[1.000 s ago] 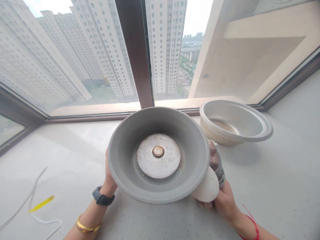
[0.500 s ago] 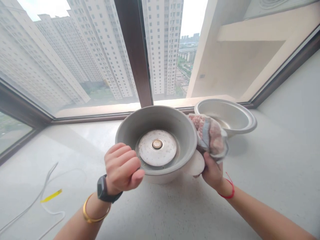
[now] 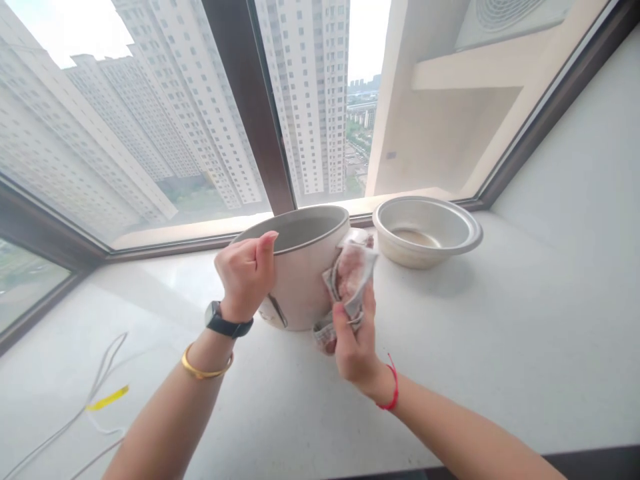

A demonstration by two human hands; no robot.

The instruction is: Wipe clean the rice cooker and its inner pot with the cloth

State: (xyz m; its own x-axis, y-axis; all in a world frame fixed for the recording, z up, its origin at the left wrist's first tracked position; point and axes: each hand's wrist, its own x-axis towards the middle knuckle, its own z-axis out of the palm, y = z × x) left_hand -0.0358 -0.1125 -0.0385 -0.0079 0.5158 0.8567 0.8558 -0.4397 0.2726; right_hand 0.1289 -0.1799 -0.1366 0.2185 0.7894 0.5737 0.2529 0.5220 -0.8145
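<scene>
A rice-cooker body [image 3: 300,273], cream outside and grey inside, stands upright on the white windowsill counter [image 3: 280,407]. My left hand [image 3: 247,270] grips its near left rim, thumb over the edge. My right hand [image 3: 355,340] holds a pink and grey patterned cloth [image 3: 347,280] and presses it against the cooker's right outer wall. A black watch and a gold bangle sit on my left wrist, a red string on my right.
A metal inner pot [image 3: 425,230] stands on the counter to the right of the cooker, near the window. A white cable with a yellow tag [image 3: 107,399] lies at the left. Brown window frames [image 3: 250,100] run behind; a white wall rises at right.
The cooker went from tilted toward me, its heating plate showing, to standing upright on the counter. My left hand moved to its rim; my right hand brought the cloth onto its outer side.
</scene>
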